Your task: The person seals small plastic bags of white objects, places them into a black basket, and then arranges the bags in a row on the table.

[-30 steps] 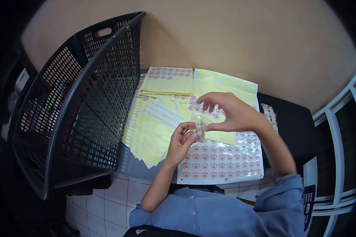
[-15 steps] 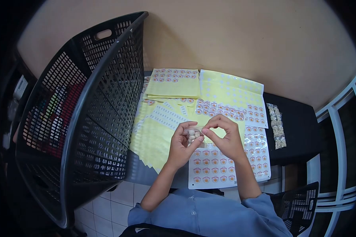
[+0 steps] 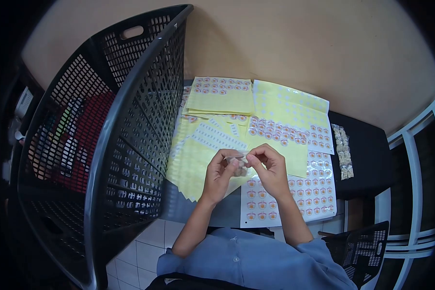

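Both hands (image 3: 244, 170) pinch small clear bag (image 3: 239, 164).

Beige wall (image 3: 299, 43), white tiled floor (image 3: 145, 241), black table (image 3: 367, 150)

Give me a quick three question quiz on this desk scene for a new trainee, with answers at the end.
1. True or false: both hands hold the small clear bag.
2. Which side of the desk does the black basket stand on: left or right?
3. What is printed on the sheet under the right hand?

Key:
1. True; the left hand and the right hand pinch it between their fingers.
2. Left.
3. Rows of round orange stickers.
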A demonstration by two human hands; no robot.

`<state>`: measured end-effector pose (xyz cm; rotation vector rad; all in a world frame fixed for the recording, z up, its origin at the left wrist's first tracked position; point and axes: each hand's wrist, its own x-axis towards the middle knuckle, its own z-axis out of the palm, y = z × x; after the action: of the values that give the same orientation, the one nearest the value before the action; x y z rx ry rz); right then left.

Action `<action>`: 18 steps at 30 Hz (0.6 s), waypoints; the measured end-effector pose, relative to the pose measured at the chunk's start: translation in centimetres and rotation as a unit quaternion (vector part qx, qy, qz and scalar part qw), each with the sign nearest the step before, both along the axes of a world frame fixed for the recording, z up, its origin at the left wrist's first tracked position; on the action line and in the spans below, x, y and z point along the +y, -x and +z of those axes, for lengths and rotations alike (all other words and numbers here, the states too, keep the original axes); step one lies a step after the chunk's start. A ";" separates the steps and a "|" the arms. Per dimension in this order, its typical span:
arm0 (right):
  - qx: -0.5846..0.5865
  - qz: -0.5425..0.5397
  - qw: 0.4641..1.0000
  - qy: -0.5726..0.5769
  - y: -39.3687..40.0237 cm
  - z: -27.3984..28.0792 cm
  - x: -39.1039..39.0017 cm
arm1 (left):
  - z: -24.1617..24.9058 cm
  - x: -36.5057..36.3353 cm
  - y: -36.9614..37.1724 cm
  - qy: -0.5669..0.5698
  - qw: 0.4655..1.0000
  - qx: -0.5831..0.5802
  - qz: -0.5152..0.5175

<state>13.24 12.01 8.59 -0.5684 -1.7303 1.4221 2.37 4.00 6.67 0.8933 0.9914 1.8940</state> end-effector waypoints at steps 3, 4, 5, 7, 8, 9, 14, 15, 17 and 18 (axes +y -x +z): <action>-0.002 -0.009 0.999 0.033 0.3 -0.6 -0.4 | -0.6 -0.3 0.6 0.045 0.998 0.050 0.014; 0.023 -0.018 0.998 0.057 0.5 -1.1 -0.7 | -0.6 -0.4 0.8 0.064 0.997 0.049 0.010; 0.047 -0.028 0.995 0.080 0.7 -1.3 -0.9 | -0.6 -0.5 0.9 0.084 0.995 0.048 0.007; 0.020 -0.016 0.998 0.056 1.0 -1.5 -1.4 | -0.8 -0.3 0.8 0.069 0.996 0.049 0.033; -0.006 -0.006 0.999 0.032 1.0 -1.6 -1.6 | -0.8 -0.2 0.8 0.055 0.995 0.051 0.059; -0.005 -0.001 0.999 0.044 0.8 -2.0 -1.6 | -0.7 -0.1 0.7 0.055 0.996 0.051 0.058; 0.057 -0.022 0.992 0.108 1.0 -2.5 -1.4 | -1.5 -0.3 1.0 0.057 0.996 0.051 0.041; 0.071 -0.016 0.993 0.097 1.0 -2.6 -1.3 | -1.6 -0.3 1.2 0.057 0.996 0.051 0.039; 0.059 -0.013 0.993 0.099 0.9 -2.2 -1.5 | -1.7 -0.4 1.4 0.082 0.994 0.071 0.025; 0.048 -0.008 0.994 0.100 0.9 -2.1 -1.5 | -1.9 -0.3 1.3 0.082 0.994 0.071 0.024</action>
<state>12.32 10.49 6.51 -0.6095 -1.5162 1.5956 1.03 3.69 4.81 0.9235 1.2445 1.7784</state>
